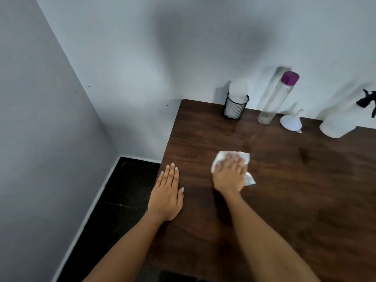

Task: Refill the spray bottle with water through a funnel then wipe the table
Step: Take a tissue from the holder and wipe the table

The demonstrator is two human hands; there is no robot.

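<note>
My right hand (228, 176) presses flat on a crumpled white paper towel (245, 156) in the middle of the dark wooden table (295, 200), its fingers spread and blurred. My left hand (167, 193) rests flat with straight fingers on the table's left edge. At the far right by the wall stands the translucent spray bottle (337, 125) with a black trigger head (367, 100), partly cut off by the frame. A white funnel (291, 122) lies on its side left of it. A tall clear water bottle (273, 100) with a purple cap stands beside the funnel.
A black mesh cup (236, 107) holding white paper stands at the table's back left, against the wall. Left of the table lies dark floor (114, 200) bounded by pale walls with a white skirting.
</note>
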